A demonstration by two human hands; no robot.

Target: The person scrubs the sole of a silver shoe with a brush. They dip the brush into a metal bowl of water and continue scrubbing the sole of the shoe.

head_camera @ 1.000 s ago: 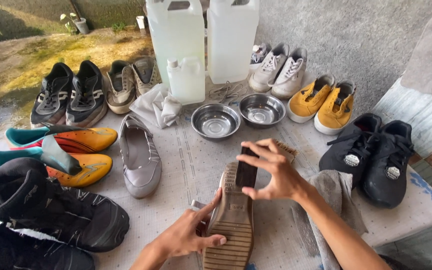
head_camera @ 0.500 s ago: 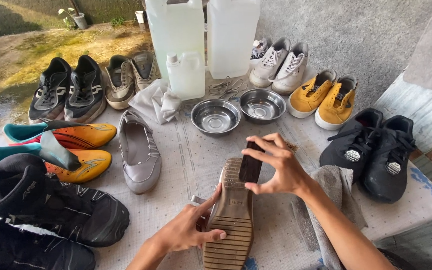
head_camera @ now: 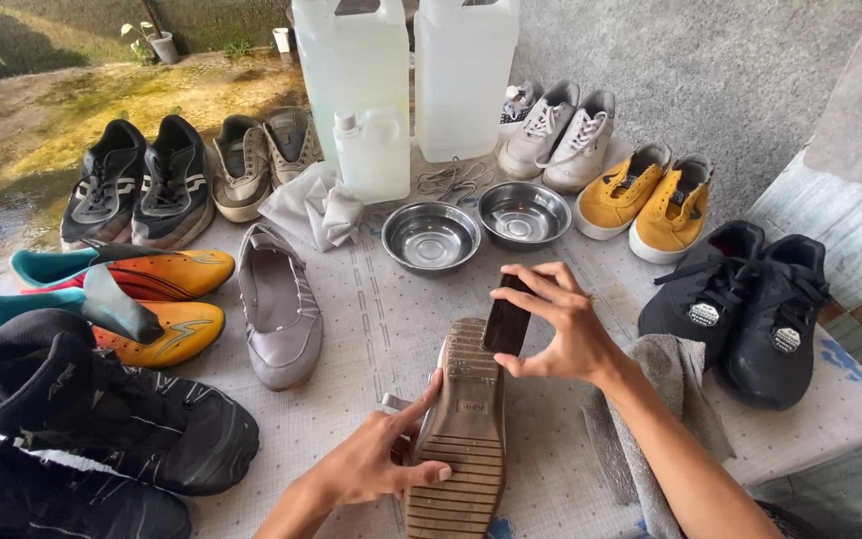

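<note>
A flat shoe (head_camera: 466, 429) lies sole-up at the near middle of the table, its ribbed tan sole facing me. My left hand (head_camera: 376, 461) grips its side near the toe end. My right hand (head_camera: 563, 324) pinches a small dark rectangular brush (head_camera: 507, 317) against the heel end of the sole. The matching grey flat shoe (head_camera: 279, 304) rests upright to the left. Two empty steel bowls (head_camera: 430, 237) (head_camera: 524, 214) stand just beyond the held shoe.
Pairs of shoes ring the white dotted tablecloth (head_camera: 371, 329): black sneakers (head_camera: 142, 185), orange cleats (head_camera: 142, 289), black boots (head_camera: 102, 419), yellow shoes (head_camera: 646, 200), black shoes (head_camera: 750, 299). Two large clear jugs (head_camera: 351, 70), a small bottle (head_camera: 371, 155), a white cloth (head_camera: 316, 205) and a grey towel (head_camera: 670, 379) also lie here.
My right hand with the brush has shifted slightly along the heel of the sole. The left hand keeps its hold on the shoe.
</note>
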